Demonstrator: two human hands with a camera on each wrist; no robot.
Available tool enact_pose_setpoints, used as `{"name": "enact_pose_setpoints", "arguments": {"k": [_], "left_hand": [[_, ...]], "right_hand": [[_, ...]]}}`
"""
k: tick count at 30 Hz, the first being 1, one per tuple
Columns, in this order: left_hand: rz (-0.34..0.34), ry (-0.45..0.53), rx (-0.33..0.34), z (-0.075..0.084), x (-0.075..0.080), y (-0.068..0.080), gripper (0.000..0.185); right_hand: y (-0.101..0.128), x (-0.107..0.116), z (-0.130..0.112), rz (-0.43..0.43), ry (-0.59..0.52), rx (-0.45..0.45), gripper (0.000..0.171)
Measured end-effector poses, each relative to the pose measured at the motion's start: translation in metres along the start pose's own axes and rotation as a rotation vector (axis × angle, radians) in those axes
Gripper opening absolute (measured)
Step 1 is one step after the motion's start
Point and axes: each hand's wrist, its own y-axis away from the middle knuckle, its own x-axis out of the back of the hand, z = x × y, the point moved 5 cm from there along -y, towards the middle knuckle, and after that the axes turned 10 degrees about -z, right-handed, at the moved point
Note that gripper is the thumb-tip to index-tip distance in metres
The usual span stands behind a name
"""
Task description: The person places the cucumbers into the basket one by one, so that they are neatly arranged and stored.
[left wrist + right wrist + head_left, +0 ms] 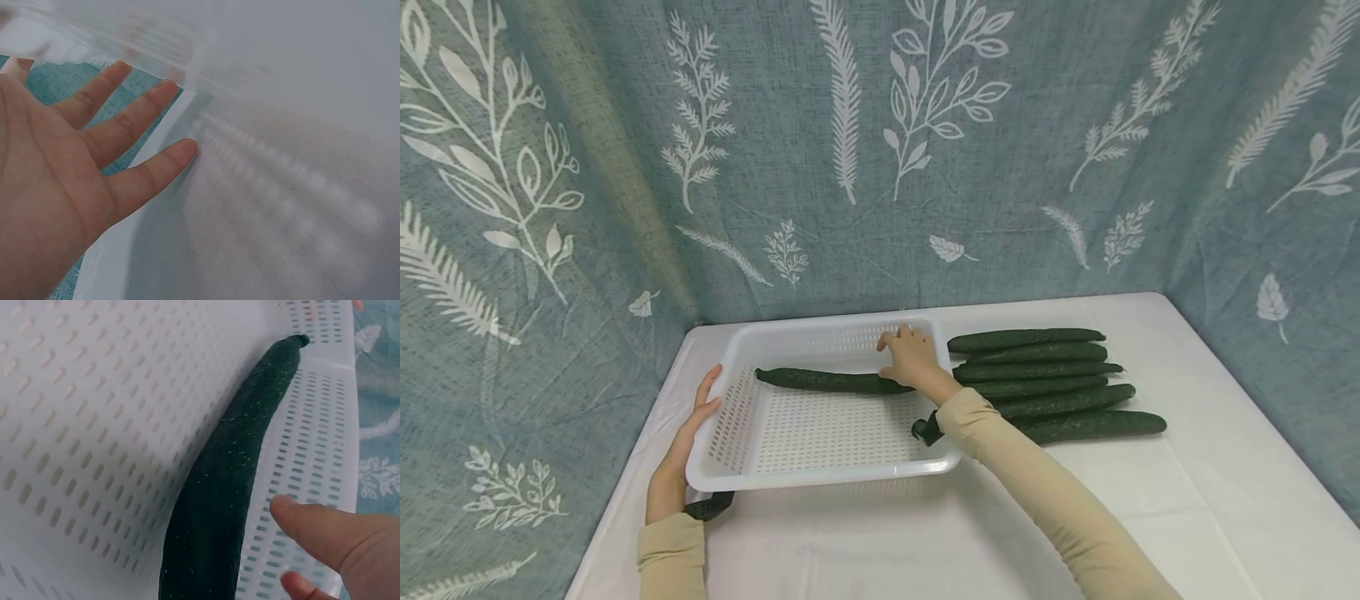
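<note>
A white perforated plastic basket (820, 480) stands on the table, with one long dark green cucumber (820, 381) lying crosswise inside near its far wall. Along the basket's left side is my left hand (687, 433), its fingers straight and spread at the outer wall; the left wrist view shows the palm (47, 181) beside the basket's underside. My right hand (917, 358) reaches over the basket's right rim, above the right end of the cucumber. In the right wrist view the thumb (325, 528) stands apart from the cucumber (219, 475), and nothing is gripped.
Several more cucumbers (1097, 426) lie side by side on the white tablecloth (1150, 517), just right of the basket and partly behind the right forearm. A blue-green curtain (865, 250) with white leaf patterns hangs behind the table and along both sides.
</note>
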Motion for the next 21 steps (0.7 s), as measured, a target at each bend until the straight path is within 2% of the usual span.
{"name": "enact_pose_setpoints", "arguments": {"k": [3, 8, 14, 17, 20, 21], "left_hand": [[0.040, -0.012, 0.079, 0.020, -0.022, 0.001, 0.054], [0.032, 0.004, 0.093, 0.029, -0.033, 0.001, 0.052], [0.032, -0.010, 0.080, 0.027, -0.029, 0.001, 0.052], [0.029, -0.001, 0.031, 0.022, -0.023, 0.000, 0.053], [-0.010, 0.021, -0.050, 0.000, 0.000, -0.001, 0.066], [-0.033, 0.055, -0.088, -0.003, 0.003, -0.001, 0.068]], "right_hand": [[0.002, 0.001, 0.000, 0.011, -0.009, 0.013, 0.039], [0.005, 0.003, -0.002, 0.040, -0.028, 0.033, 0.039], [0.007, 0.005, -0.004, 0.103, -0.037, 0.040, 0.041], [0.009, 0.008, -0.006, 0.141, -0.026, 0.044, 0.043], [0.011, 0.012, -0.007, 0.176, -0.002, 0.048, 0.046], [0.012, 0.013, -0.007, 0.184, 0.007, 0.049, 0.046]]}}
